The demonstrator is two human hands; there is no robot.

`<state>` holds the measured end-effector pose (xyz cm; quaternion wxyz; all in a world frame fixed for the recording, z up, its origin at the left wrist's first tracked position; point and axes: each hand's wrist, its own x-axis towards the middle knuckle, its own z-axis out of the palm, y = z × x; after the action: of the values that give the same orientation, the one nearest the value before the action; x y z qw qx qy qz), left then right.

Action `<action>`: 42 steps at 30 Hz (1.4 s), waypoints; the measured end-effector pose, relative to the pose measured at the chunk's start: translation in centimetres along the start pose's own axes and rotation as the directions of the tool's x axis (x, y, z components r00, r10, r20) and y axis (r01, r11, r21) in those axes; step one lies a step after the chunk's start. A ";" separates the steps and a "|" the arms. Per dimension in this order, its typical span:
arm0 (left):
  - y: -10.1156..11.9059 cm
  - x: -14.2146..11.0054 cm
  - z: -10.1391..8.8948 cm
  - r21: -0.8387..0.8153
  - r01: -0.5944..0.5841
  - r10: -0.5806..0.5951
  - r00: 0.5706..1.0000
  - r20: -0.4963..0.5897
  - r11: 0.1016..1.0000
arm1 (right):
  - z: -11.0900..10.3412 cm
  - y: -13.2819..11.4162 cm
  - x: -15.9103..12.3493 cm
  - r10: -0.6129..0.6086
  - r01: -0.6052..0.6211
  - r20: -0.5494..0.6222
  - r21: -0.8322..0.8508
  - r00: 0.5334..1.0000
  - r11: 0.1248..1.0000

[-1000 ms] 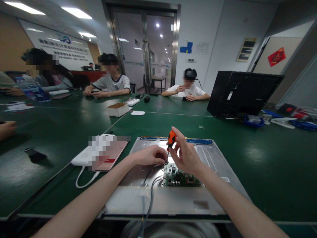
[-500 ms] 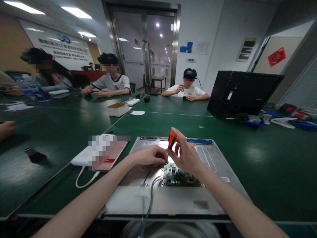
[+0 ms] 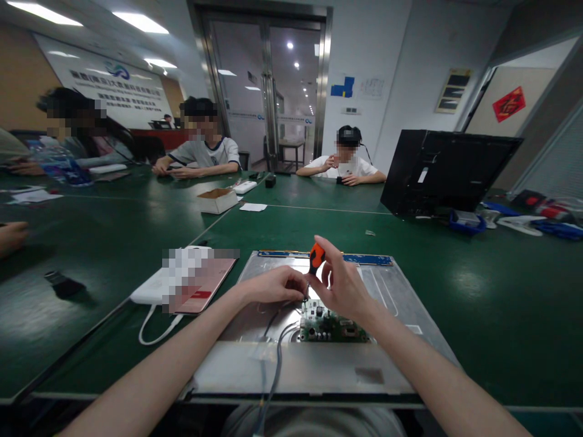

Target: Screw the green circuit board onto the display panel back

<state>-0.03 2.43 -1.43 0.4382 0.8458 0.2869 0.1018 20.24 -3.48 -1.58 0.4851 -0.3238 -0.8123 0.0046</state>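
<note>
My right hand [image 3: 344, 284] grips an orange and black screwdriver [image 3: 316, 258] by its handle. The screwdriver stands nearly upright, its tip down at the far left corner of a green circuit board [image 3: 325, 325]. My left hand [image 3: 280, 285] is closed, with its fingertips close beside the shaft near that corner; whatever they pinch is too small or hidden to make out. Beneath both hands lies a flat metal panel [image 3: 237, 367] with a blue strip [image 3: 376, 260] along its far edge. Grey cables [image 3: 279, 364] run from the board toward me over the panel's near edge.
Left of the panel are a white power bank [image 3: 150, 290] with a cable and a pinkish phone [image 3: 214, 282]. A black object [image 3: 64, 285] lies farther left. An open box [image 3: 217, 201] stands ahead, a large black monitor [image 3: 446, 173] at right. Several people sit around the green table [image 3: 483, 303].
The screwdriver handle has turned about its axis, showing different orange and black patches. My right fingers have shifted slightly on it; my left hand stays in place.
</note>
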 end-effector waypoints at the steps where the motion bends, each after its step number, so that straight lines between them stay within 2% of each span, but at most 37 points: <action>1: 0.0 0.0 0.0 0.005 0.000 0.000 1.000 -0.001 1.000 | 0.0 0.0 0.0 -0.012 0.012 -0.006 0.003 1.000 1.000; 12: 0.0 0.1 0.0 -0.031 -0.005 0.006 1.000 0.016 1.000 | 0.0 -0.4 0.0 0.026 -0.027 0.010 0.042 1.000 0.999; 21: 0.2 0.0 0.1 0.013 -0.024 0.025 1.000 -0.016 1.000 | 0.2 0.0 0.0 -0.005 0.005 -0.024 0.008 1.000 1.000; 28: 0.5 -0.1 0.1 -0.015 0.014 -0.014 1.000 0.002 1.000 | -0.1 -0.5 0.0 0.027 -0.028 0.011 0.029 1.000 0.999; 42: 0.3 0.0 0.0 0.024 0.001 0.000 1.000 -0.006 1.000 | -0.1 -0.5 0.2 0.012 -0.012 -0.021 -0.009 1.000 1.000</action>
<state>0.07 2.27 -1.20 0.4270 0.8506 0.2897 0.1009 19.96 -3.80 -1.21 0.4923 -0.3309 -0.8051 0.0003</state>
